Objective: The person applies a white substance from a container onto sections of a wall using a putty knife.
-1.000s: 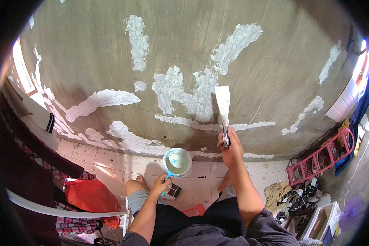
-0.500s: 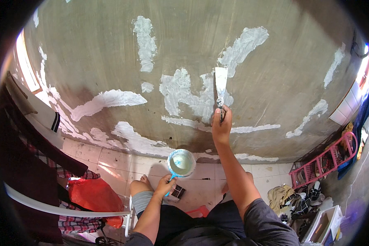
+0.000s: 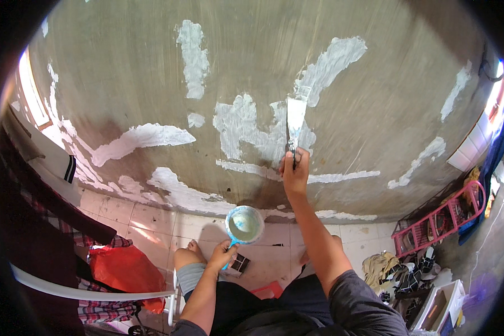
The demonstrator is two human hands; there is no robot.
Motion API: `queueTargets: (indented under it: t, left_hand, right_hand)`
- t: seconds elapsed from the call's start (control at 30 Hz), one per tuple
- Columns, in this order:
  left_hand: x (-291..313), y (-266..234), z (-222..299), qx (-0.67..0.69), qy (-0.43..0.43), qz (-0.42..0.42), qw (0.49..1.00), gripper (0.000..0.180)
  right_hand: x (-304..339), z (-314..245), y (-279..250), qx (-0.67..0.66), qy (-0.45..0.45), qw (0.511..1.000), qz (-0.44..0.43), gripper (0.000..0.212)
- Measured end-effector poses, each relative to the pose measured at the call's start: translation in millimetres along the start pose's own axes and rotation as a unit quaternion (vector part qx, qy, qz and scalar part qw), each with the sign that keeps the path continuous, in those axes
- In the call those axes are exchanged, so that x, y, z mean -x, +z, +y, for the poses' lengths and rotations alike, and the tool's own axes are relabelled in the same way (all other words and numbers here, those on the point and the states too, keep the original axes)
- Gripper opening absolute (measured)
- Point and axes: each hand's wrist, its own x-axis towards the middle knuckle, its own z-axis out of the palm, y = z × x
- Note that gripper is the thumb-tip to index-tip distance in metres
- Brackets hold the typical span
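My right hand is closed around the dark handle of a putty knife. Its broad whitish blade points up and lies against the grey-brown wall, over the white filler patch in the middle. Just above the blade, another filler streak slants up to the right. Low over the floor, my left hand grips the blue handle of a small round dipper. White paste sits inside the dipper, and smears coat its rim.
Clothes hang on a white rack at left, beside a red bag. A pink shoe rack leans at right. Below it are piled cloths and a white box. Between my legs is a red stool.
The putty knife and my right hand have shifted slightly down and left along the wall. My left hand still holds the dipper in nearly the same place.
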Motion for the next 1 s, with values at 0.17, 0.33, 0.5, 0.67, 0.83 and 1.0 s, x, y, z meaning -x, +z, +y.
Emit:
queueTargets:
  t: [0.17, 0.33, 0.5, 0.67, 0.83, 1.0]
  left_hand:
    - [6.8, 4.0, 9.7, -0.011, -0.002, -0.002, 1.000, 0.020]
    - [3.3, 0.1, 6.5, -0.015, -0.010, -0.007, 1.000, 0.020]
    - [0.8, 4.1, 7.5, -0.025, -0.021, -0.008, 0.999, 0.020]
    - [1.7, -1.4, -1.2, -0.020, -0.010, -0.014, 1.000, 0.019]
    - [-3.9, -2.1, -4.7, -0.014, -0.014, -0.030, 0.999, 0.019]
    - [-2.8, -0.7, -0.3, -0.021, -0.019, -0.016, 0.999, 0.020]
  right_hand:
    - [-7.8, -10.6, 0.1, -0.061, -0.030, 0.997, 0.022, 0.023]
    - [-30.3, -9.0, 1.5, 0.030, 0.002, 0.999, 0.021, 0.025]
    - [-4.7, 14.0, -3.6, 0.027, -0.001, 1.000, -0.013, 0.023]
    - [-11.5, -7.2, 8.2, -0.032, 0.005, 0.999, 0.009, 0.021]
    - [-36.4, 1.5, 16.5, -0.070, 0.036, 0.997, 0.026, 0.018]
    - [-13.8, 25.9, 16.3, -0.034, 0.063, 0.997, -0.012, 0.019]
